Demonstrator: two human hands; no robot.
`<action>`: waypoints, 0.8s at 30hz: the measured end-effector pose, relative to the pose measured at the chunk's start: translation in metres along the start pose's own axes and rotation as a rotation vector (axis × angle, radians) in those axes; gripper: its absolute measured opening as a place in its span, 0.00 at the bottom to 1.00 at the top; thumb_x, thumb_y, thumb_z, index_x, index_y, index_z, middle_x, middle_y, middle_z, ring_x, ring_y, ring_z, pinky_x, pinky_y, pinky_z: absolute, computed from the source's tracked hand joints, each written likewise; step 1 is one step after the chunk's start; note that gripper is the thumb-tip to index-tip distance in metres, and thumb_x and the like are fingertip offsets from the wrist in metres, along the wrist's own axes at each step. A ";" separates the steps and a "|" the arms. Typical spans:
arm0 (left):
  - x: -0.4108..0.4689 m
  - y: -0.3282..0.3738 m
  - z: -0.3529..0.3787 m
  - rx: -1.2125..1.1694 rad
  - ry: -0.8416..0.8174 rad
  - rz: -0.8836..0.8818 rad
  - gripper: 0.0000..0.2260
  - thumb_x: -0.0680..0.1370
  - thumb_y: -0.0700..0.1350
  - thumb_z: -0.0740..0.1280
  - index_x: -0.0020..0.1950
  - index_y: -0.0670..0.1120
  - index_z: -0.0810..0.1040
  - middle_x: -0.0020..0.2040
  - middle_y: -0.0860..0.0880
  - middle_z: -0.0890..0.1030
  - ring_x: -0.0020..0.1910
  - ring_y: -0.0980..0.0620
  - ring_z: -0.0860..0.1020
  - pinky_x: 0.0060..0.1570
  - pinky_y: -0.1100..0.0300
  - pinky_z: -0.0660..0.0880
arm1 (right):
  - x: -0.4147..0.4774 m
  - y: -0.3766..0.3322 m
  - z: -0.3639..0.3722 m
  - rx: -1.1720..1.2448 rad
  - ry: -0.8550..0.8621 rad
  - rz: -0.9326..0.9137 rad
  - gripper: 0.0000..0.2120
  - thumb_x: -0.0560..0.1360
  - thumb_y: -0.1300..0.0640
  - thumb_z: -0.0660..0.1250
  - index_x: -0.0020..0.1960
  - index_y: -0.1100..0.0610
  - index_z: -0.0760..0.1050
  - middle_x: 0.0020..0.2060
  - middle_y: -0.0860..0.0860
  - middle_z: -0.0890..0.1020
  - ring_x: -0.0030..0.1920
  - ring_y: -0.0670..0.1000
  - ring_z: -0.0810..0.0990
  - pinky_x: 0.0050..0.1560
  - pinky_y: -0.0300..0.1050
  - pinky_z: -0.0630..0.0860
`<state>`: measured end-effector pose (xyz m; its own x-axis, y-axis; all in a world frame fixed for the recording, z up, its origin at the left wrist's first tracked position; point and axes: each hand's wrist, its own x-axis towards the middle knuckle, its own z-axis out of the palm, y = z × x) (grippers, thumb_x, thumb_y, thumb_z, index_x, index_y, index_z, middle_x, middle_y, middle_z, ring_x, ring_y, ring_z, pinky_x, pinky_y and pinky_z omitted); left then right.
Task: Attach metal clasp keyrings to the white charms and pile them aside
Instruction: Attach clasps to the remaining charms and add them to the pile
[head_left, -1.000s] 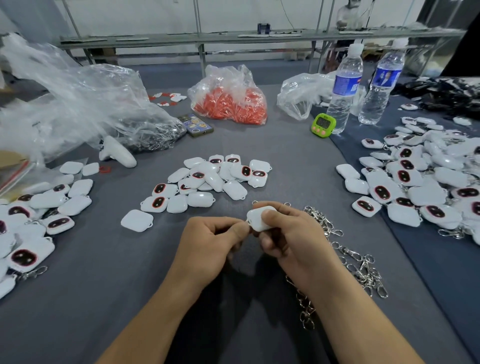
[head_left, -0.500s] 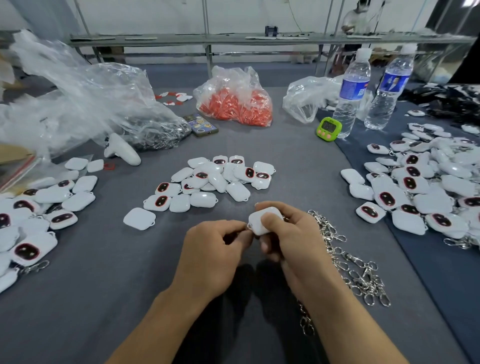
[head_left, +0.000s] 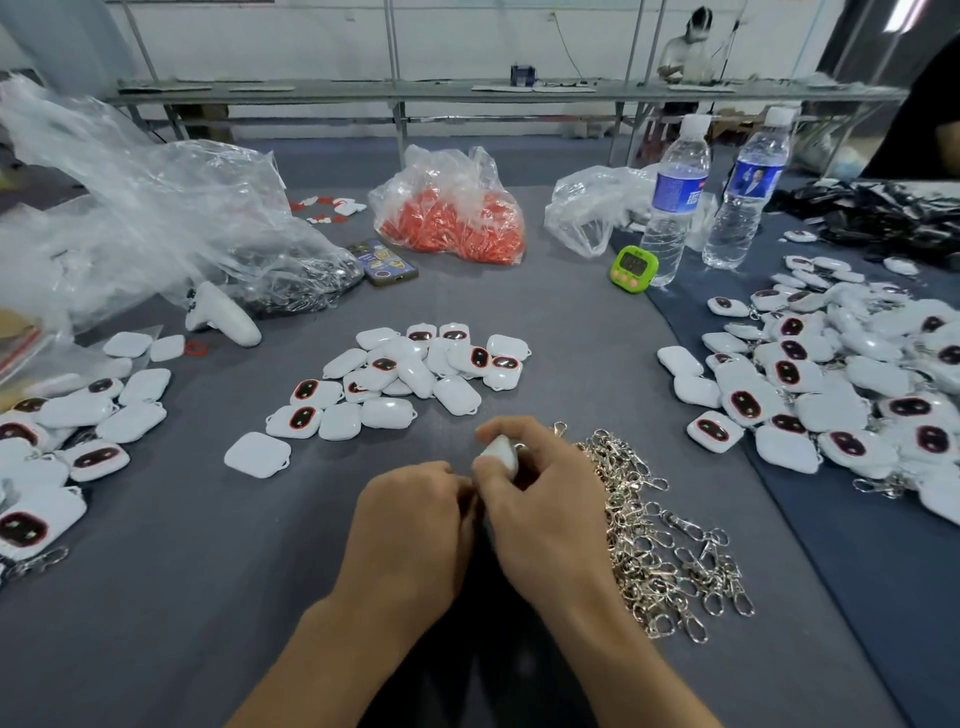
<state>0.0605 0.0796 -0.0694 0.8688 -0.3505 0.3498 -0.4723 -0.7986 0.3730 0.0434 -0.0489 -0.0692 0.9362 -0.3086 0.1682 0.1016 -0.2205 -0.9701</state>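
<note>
My right hand (head_left: 540, 499) grips a white charm (head_left: 500, 453) between thumb and forefinger, just above the grey table. My left hand (head_left: 410, 525) is curled against it from the left, fingertips meeting the right hand; what they pinch is hidden. A heap of metal clasp keyrings (head_left: 660, 540) lies right beside my right hand. A loose cluster of white charms (head_left: 410, 379) sits ahead in the middle. One single charm (head_left: 257, 454) lies to the left of my hands. Piles of charms with clasps lie at the left (head_left: 62, 441) and at the right (head_left: 841, 384).
Crumpled clear plastic bags (head_left: 156, 228) fill the far left. A bag of orange parts (head_left: 452, 213), a phone (head_left: 384, 262), a green timer (head_left: 634, 269) and two water bottles (head_left: 675, 197) stand at the back. A white controller (head_left: 223, 314) lies left of centre.
Both hands stayed together at the same spot. The charm has turned in my right hand, so less of it shows now. The camera tilted slightly.
</note>
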 end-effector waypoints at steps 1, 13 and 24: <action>-0.001 0.000 0.001 -0.022 0.000 -0.017 0.14 0.77 0.53 0.62 0.36 0.49 0.81 0.31 0.52 0.75 0.30 0.51 0.74 0.34 0.52 0.72 | 0.000 0.000 0.000 -0.034 -0.003 -0.010 0.11 0.74 0.60 0.70 0.47 0.43 0.81 0.28 0.45 0.79 0.25 0.43 0.73 0.28 0.35 0.70; 0.008 0.004 -0.012 -1.142 -0.086 -0.489 0.08 0.69 0.48 0.75 0.37 0.44 0.87 0.25 0.51 0.71 0.27 0.56 0.64 0.29 0.65 0.63 | 0.014 -0.010 -0.014 0.669 -0.155 0.438 0.08 0.80 0.63 0.64 0.55 0.61 0.81 0.25 0.55 0.74 0.19 0.49 0.63 0.23 0.38 0.57; -0.005 0.001 -0.004 0.009 0.040 -0.143 0.16 0.73 0.59 0.61 0.39 0.52 0.83 0.32 0.54 0.77 0.33 0.52 0.76 0.33 0.54 0.70 | 0.004 -0.006 -0.005 0.184 -0.129 0.152 0.11 0.71 0.62 0.70 0.47 0.47 0.82 0.29 0.51 0.81 0.25 0.49 0.75 0.25 0.43 0.73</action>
<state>0.0556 0.0829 -0.0669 0.9206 -0.2132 0.3272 -0.3424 -0.8435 0.4138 0.0454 -0.0533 -0.0621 0.9793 -0.2023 0.0063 0.0054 -0.0050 -1.0000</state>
